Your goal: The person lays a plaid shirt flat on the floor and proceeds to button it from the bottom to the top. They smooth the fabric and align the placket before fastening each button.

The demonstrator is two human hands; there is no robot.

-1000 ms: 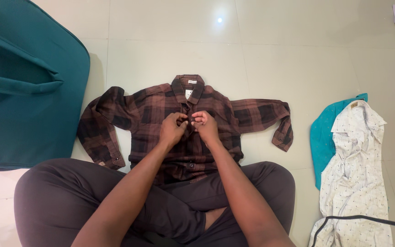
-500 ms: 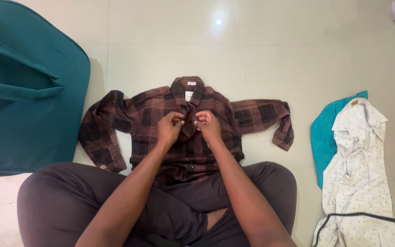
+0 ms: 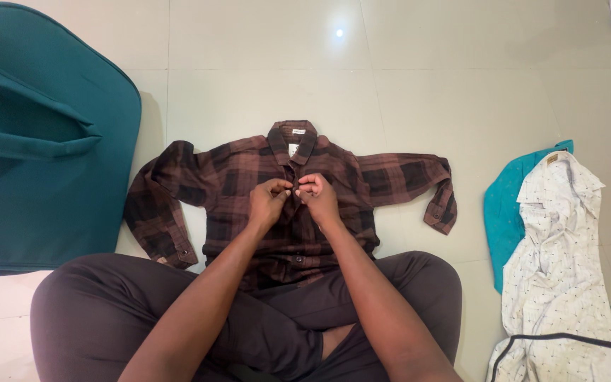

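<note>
Head view, looking down. A brown plaid shirt lies flat and face-up on the tiled floor, collar away from the person, sleeves spread to either side, its lower hem touching the crossed legs in dark trousers. The shirt's long axis, the button placket, runs straight away from the person along the body's midline. The left hand and the right hand meet on this placket just below the collar, knuckles almost touching; the fingers of each hand are clenched in a pinch on the fabric edges at one button, so the shirt lies directly under both hands and neither is nearer. A teal suitcase stands at the left, beside the sleeve. At the right, well apart, a white patterned shirt lies over a teal garment, with a dark cable crossing its lower part.
</note>
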